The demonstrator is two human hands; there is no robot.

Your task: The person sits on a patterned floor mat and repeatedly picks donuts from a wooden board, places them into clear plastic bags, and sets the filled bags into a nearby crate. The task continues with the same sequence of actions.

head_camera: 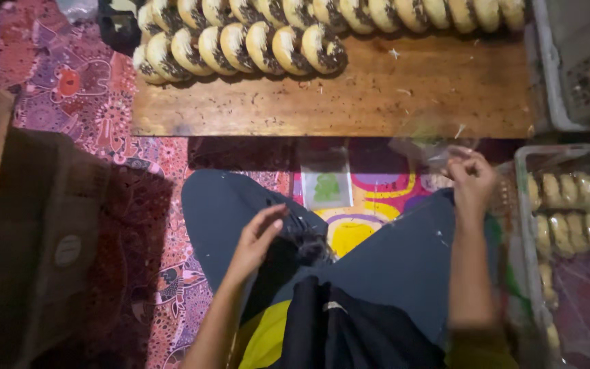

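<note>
Over the lap — hands (257,239) apart, half-curled

Home-based bakery packing area: rows of filled round cakes (240,44) on a low wooden worktop (349,96), bagged cakes in plastic crates (524,225), patterned floor mat (69,89).

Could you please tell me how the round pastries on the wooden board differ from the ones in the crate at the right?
The pastries on the wooden board lie bare in overlapping rows; those in the crate look wrapped in clear film. The board's show dark speckled tops; the crate's look plain pale. Both are round and light golden.
</note>
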